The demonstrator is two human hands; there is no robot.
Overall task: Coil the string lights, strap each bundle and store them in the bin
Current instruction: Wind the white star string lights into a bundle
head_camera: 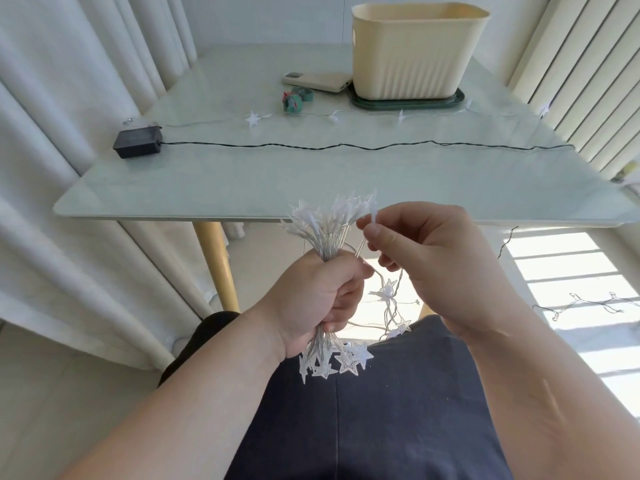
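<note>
My left hand (313,303) grips a bundle of clear star string lights (325,223) around its middle, in front of the table's near edge. Stars stick out above the fist and several hang below it (341,362). My right hand (429,261) pinches one light of the string at the top of the bundle between thumb and forefinger. A loose length with stars (389,292) dangles between my hands. On the table lie another star string (332,116) and a dark-wired string (346,146) with a black battery box (138,143). The cream bin (415,50) stands at the back.
The bin sits on a green lid (408,102). Green straps (296,98) and a cream flat device (318,81) lie left of it. Curtains hang left, blinds right. A wooden table leg (216,265) stands below the table edge (242,214). More wire lies on the floor at right (588,303).
</note>
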